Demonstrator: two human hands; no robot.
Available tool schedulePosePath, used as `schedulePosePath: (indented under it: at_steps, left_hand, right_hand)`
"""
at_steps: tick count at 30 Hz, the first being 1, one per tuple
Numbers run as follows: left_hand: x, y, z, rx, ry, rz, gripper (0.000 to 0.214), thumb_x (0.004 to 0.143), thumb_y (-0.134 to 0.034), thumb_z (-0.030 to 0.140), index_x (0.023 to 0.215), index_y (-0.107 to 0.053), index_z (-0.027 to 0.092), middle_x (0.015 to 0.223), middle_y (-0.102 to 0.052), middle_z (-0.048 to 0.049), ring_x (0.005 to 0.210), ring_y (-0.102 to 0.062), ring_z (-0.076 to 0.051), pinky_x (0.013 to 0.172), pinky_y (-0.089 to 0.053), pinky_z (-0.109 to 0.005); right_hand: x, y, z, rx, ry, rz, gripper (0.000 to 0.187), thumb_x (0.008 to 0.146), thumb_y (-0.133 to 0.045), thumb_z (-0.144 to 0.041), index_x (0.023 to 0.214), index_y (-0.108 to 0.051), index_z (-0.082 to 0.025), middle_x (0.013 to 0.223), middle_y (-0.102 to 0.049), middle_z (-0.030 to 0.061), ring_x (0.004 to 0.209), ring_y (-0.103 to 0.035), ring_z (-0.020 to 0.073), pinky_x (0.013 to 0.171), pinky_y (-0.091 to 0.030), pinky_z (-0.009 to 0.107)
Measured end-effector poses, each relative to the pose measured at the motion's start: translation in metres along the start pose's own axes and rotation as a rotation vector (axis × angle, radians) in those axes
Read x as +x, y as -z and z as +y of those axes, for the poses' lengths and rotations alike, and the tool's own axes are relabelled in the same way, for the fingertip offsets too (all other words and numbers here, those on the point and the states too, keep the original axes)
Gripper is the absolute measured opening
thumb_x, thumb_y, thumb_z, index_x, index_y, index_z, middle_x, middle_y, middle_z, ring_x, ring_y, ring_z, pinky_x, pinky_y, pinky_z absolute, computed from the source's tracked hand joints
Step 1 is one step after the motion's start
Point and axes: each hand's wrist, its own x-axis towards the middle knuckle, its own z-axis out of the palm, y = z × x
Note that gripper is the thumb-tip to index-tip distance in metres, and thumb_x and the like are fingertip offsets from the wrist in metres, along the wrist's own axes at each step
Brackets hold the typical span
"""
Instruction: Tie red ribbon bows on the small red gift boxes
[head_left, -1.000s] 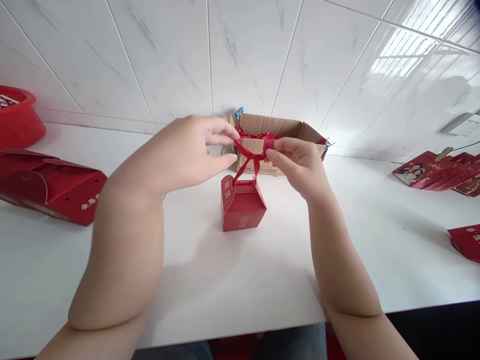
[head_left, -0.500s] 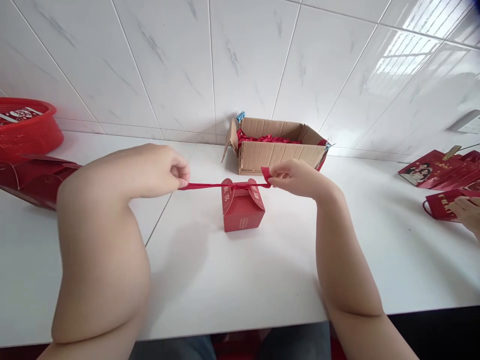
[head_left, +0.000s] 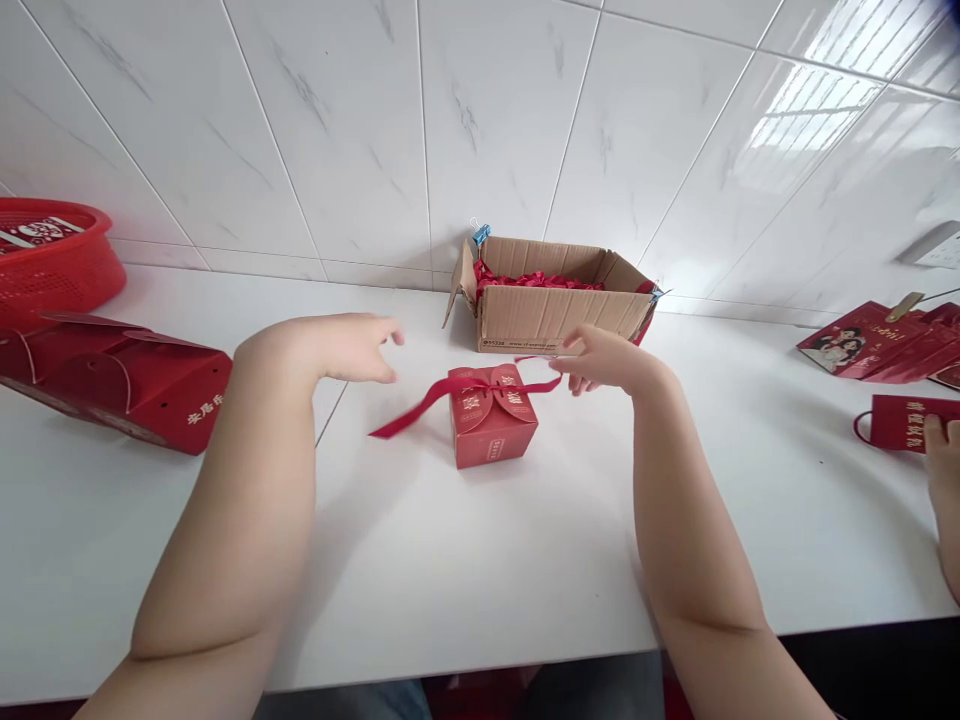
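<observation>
A small red gift box [head_left: 491, 440] stands upright on the white table, its curved top flaps drawn together. A red ribbon [head_left: 427, 400] is tied across the top; one tail trails to the left, and the other bends slackly on the right. My left hand [head_left: 365, 345] hovers left of the box, thumb and fingers apart, holding nothing. Close to the right ribbon tail is my right hand [head_left: 592, 358], its fingers loosely spread; whether a fingertip still touches the ribbon is hard to see.
Behind the box, a cardboard carton [head_left: 559, 315] holds red ribbons. Larger red boxes [head_left: 142, 385] and a red basket [head_left: 67, 270] stand at left. On the right are red printed bags [head_left: 862, 345] and another person's hand [head_left: 943, 450] on a red bag [head_left: 892, 422].
The ribbon, stretched taut between both hands before, now hangs loose. My left hand has let go and opened; my right fingers have loosened. The box flaps have closed and the box has turned slightly.
</observation>
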Motion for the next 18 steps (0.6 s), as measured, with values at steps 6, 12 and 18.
schedulePosePath:
  at_steps: [6,12,18]
  left_hand:
    - [-0.014,-0.007,0.05,0.03,-0.141,-0.086,0.06,0.07,-0.052,0.065,0.118,-0.053,0.031,0.134,-0.054,-0.0077,0.098,-0.062,-0.029,0.069,-0.044,-0.033]
    - [-0.016,-0.019,0.075,0.026,-0.116,-0.229,0.042,0.069,-0.054,0.063,0.091,-0.055,0.027,0.114,-0.061,-0.0091,0.07,-0.062,-0.024,0.058,-0.042,-0.036]
    - [-0.014,-0.022,0.077,0.055,-0.124,-0.236,0.038,0.072,-0.051,0.061,0.086,-0.049,0.025,0.109,-0.059,-0.0094,0.062,-0.058,-0.022,0.054,-0.04,-0.036]
  right_hand:
    - [-0.012,-0.004,-0.005,-0.05,0.364,0.192,0.065,0.075,-0.066,-0.053,0.131,-0.049,-0.023,0.125,-0.061,0.012,0.115,-0.058,0.0275,0.086,-0.052,0.042]
    - [-0.023,-0.014,-0.017,-0.178,0.551,-0.196,0.085,0.064,-0.076,-0.052,0.14,-0.043,-0.033,0.147,-0.045,0.0062,0.133,-0.043,0.0293,0.1,-0.044,0.044]
    - [-0.025,-0.019,-0.027,-0.252,0.573,-0.212,0.046,0.067,-0.075,-0.041,0.11,-0.062,-0.029,0.108,-0.066,0.0027,0.093,-0.061,0.0214,0.064,-0.048,0.031]
